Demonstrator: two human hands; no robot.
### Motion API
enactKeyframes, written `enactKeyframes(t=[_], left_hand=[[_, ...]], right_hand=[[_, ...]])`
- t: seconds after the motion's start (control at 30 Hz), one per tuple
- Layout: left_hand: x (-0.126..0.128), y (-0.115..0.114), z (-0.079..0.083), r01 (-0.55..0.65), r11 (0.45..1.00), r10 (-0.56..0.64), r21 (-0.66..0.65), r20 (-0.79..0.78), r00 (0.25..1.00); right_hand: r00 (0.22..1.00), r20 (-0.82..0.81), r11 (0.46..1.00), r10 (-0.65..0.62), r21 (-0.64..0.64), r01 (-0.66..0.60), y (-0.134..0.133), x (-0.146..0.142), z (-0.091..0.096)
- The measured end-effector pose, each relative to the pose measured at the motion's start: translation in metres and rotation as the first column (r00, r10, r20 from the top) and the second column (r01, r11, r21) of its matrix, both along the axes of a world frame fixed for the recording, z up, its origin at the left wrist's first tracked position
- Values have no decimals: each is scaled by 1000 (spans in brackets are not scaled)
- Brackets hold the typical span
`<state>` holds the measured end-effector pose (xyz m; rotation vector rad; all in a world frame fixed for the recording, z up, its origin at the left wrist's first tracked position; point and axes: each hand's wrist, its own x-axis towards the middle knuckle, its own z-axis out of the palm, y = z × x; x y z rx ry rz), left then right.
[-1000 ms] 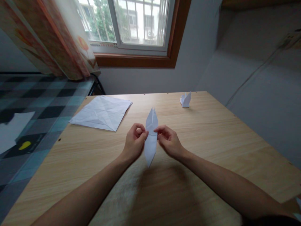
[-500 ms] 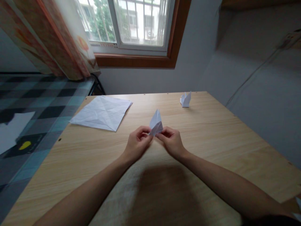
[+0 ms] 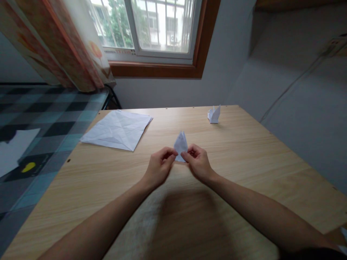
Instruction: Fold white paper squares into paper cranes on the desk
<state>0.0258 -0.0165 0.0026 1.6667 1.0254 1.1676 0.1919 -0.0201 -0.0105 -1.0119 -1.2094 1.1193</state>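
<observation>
A small folded white paper with a pointed, split top stands upright between my hands over the middle of the wooden table. My left hand pinches its left edge between thumb and fingers. On the other side, my right hand grips the lower right edge, thumb pressed on the near face. Fingertips behind the paper are hidden. Farther back to the right stands a finished-looking folded paper figure with upright points, apart from both hands.
Creased white paper sheets lie stacked at the table's far left. A bed with a checked cover adjoins the left edge, holding a torn white sheet. A wall with a cable borders the right.
The front flap of the paper that was folded across has come upright, so its face looks flatter and its lower part shows. Both hands have shifted only slightly.
</observation>
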Motion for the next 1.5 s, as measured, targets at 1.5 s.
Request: enactKeyframes(t=[1.5], left_hand=[[0,0,-2,132,990,-127,-57,74,989]], right_hand=[[994,66,973,83,209,-95,-2,-2,-12]])
